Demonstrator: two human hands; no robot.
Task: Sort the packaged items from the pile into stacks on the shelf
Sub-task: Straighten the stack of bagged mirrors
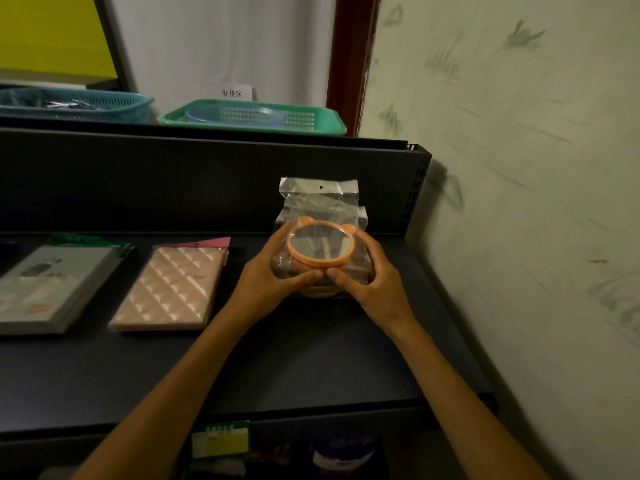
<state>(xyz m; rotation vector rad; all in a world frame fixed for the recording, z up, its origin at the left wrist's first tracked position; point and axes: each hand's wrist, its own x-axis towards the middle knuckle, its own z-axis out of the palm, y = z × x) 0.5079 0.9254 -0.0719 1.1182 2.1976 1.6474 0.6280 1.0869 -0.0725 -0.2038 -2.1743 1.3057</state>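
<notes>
An orange round mirror with small ears, sealed in a clear plastic bag point(320, 242), sits on top of a small stack of the same bagged mirrors on the dark shelf point(311, 358), toward its right end. My left hand point(273, 271) grips the stack from the left and my right hand point(369, 275) grips it from the right, thumbs meeting at the front. Left of it lies a stack of pink quilted packages point(169, 289). Further left lies a stack of grey and white packaged items point(48, 289).
Above the shelf's back panel stand a green basket point(252, 116) holding a blue basket, and a teal basket point(69, 103). A marked wall point(519, 168) closes off the right side. A price label point(220, 439) hangs on the shelf's front edge, goods below.
</notes>
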